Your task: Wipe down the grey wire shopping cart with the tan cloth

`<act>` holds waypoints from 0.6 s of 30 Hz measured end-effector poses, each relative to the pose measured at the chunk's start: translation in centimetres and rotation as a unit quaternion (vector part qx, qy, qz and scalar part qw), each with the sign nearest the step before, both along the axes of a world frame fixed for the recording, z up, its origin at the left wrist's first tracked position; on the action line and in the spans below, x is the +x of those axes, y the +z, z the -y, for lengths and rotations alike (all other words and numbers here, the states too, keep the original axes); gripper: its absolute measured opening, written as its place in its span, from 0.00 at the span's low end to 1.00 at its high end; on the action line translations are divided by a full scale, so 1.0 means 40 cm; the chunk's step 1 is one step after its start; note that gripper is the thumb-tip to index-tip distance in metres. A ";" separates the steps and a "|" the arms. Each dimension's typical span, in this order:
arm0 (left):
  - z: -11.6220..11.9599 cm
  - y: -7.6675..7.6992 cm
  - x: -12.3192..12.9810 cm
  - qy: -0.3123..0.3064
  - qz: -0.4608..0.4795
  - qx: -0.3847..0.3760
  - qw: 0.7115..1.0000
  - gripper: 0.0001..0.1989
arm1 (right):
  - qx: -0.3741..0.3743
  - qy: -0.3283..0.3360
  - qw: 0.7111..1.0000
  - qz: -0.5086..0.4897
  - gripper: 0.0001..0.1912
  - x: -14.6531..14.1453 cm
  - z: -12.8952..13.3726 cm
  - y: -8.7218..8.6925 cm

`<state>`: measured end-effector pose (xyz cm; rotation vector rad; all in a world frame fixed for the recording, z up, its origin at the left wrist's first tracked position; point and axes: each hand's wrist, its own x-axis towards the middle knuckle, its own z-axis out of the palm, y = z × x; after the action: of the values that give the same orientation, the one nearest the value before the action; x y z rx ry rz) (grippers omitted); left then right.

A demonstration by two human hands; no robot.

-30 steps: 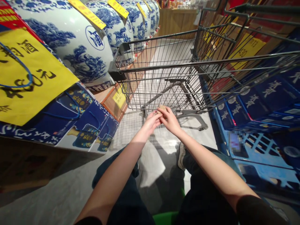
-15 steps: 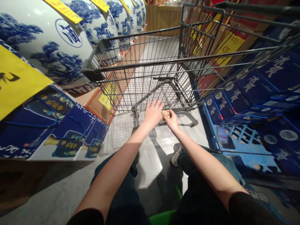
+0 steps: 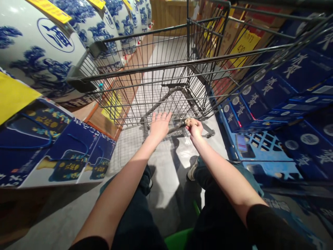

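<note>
Left hand (image 3: 160, 126): fingers spread, empty, near shopping cart (image 3: 166, 64). Right hand (image 3: 195, 129): fingertips pinching small tan item (image 3: 189, 122); loosened pinch risks dropping it

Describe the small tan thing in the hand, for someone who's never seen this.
Find the wire shopping cart in the aisle, then look at its near end, where two bare arms reach forward. The thing is the small tan lump pinched in the right hand; the left hand is open, fingers spread, holding nothing.
</note>
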<state>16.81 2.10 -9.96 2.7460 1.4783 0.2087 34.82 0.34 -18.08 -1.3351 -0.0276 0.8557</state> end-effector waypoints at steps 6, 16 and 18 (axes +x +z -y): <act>0.010 -0.011 0.004 0.040 0.010 0.011 0.999 0.34 | 0.011 0.041 0.998 -0.045 0.16 -0.108 -0.013 -0.017; 0.019 0.005 -0.015 0.050 -0.011 -0.008 0.999 0.32 | 0.005 0.002 0.994 -0.107 0.08 -0.119 -0.029 -0.023; 0.022 0.006 -0.014 0.048 -0.018 -0.007 0.999 0.32 | 0.002 -0.019 0.994 -0.105 0.07 -0.109 -0.029 -0.021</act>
<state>16.23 1.20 -9.71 2.6850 1.6161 0.1493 30.46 1.50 -18.92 -1.2316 0.1593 0.9585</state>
